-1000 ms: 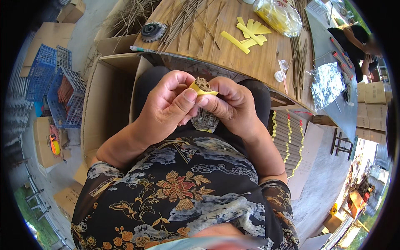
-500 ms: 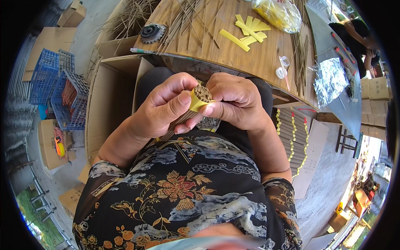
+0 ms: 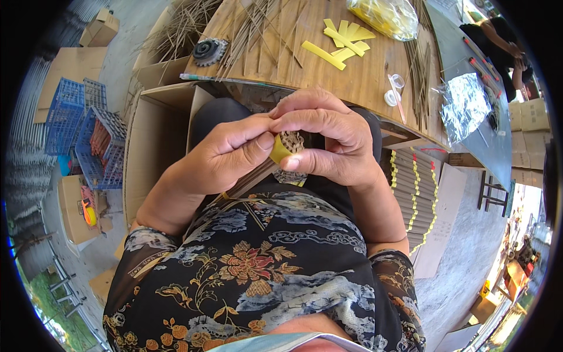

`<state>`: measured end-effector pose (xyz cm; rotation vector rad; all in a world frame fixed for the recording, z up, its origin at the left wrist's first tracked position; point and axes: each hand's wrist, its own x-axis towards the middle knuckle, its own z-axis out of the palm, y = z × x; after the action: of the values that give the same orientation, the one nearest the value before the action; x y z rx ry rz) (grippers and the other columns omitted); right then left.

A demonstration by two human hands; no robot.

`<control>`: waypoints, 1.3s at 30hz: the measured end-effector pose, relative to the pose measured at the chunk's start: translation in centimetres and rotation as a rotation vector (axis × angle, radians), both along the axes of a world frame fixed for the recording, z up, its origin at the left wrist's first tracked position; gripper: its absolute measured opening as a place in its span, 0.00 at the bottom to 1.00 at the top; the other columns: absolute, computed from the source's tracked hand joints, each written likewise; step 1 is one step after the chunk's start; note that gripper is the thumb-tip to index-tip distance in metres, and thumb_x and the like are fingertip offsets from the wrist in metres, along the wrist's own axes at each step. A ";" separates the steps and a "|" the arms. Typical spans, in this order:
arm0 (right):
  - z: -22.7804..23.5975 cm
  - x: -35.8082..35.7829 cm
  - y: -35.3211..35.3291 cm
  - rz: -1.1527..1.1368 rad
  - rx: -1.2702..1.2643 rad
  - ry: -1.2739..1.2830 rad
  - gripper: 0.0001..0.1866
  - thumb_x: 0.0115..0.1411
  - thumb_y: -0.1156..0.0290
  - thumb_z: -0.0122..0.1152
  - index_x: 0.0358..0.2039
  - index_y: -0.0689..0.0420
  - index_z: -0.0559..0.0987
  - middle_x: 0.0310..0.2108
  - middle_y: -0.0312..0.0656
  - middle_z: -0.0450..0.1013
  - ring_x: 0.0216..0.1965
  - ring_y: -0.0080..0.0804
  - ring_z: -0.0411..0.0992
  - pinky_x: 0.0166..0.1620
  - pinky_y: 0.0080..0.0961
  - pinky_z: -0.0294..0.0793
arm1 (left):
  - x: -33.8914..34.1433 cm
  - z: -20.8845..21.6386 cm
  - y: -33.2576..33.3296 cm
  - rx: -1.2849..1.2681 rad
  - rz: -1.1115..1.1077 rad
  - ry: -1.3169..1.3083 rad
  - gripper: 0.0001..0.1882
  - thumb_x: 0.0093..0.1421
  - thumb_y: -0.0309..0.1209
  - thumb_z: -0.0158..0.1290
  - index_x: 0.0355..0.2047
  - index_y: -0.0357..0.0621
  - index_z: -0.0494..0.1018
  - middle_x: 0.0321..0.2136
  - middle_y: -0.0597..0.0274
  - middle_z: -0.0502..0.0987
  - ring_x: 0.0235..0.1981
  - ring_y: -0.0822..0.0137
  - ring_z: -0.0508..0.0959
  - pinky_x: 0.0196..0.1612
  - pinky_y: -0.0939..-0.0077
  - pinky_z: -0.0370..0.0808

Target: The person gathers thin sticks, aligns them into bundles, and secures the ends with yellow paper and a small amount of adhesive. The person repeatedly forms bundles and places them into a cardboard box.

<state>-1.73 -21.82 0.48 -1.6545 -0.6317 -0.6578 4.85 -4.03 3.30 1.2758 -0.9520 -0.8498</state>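
Two hands meet at chest height, just short of the wooden tabletop point(image 3: 363, 70). Our left hand point(image 3: 226, 158) is closed around a bundle of thin brown sticks point(image 3: 290, 142), thumb pressed on the yellow paper band point(image 3: 279, 150) wrapped near its end. Our right hand point(image 3: 325, 138) curls over the same end, fingers closed on the bundle from the tabletop side. On the tabletop: yellow paper strips point(image 3: 340, 41), loose sticks point(image 3: 258, 29), a clear bag of yellow material point(image 3: 384, 14). Beyond the tabletop's left edge stand an open cardboard box point(image 3: 155, 146) and blue crates point(image 3: 88, 135).
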 end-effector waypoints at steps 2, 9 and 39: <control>0.3 -0.3 0.0 -0.019 0.001 0.017 0.19 0.39 0.66 0.70 0.32 0.58 0.76 0.33 0.41 0.70 0.32 0.32 0.68 0.34 0.22 0.69 | -0.1 1.4 -0.5 0.055 -0.021 -0.118 0.19 0.62 0.36 0.40 0.42 0.28 0.66 0.38 0.57 0.70 0.40 0.70 0.69 0.44 0.82 0.64; 1.4 -1.5 -0.5 -0.032 -0.025 0.048 0.19 0.38 0.63 0.71 0.29 0.58 0.75 0.30 0.42 0.69 0.34 0.35 0.69 0.38 0.27 0.69 | -1.4 2.1 -1.4 0.113 -0.092 0.129 0.21 0.59 0.42 0.45 0.38 0.31 0.67 0.29 0.64 0.70 0.31 0.74 0.69 0.38 0.84 0.65; -4.4 -8.5 -14.9 -1.218 -0.538 0.932 0.10 0.57 0.66 0.46 0.31 0.54 0.76 0.27 0.46 0.70 0.32 0.44 0.69 0.35 0.34 0.67 | 0.3 0.1 -11.0 -0.205 0.169 0.151 0.20 0.57 0.40 0.49 0.38 0.32 0.66 0.24 0.54 0.69 0.19 0.73 0.65 0.22 0.84 0.63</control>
<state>-10.22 -36.75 -3.96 -2.5094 1.0561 -0.4280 5.17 -15.08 3.39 1.0835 -0.7782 -0.6879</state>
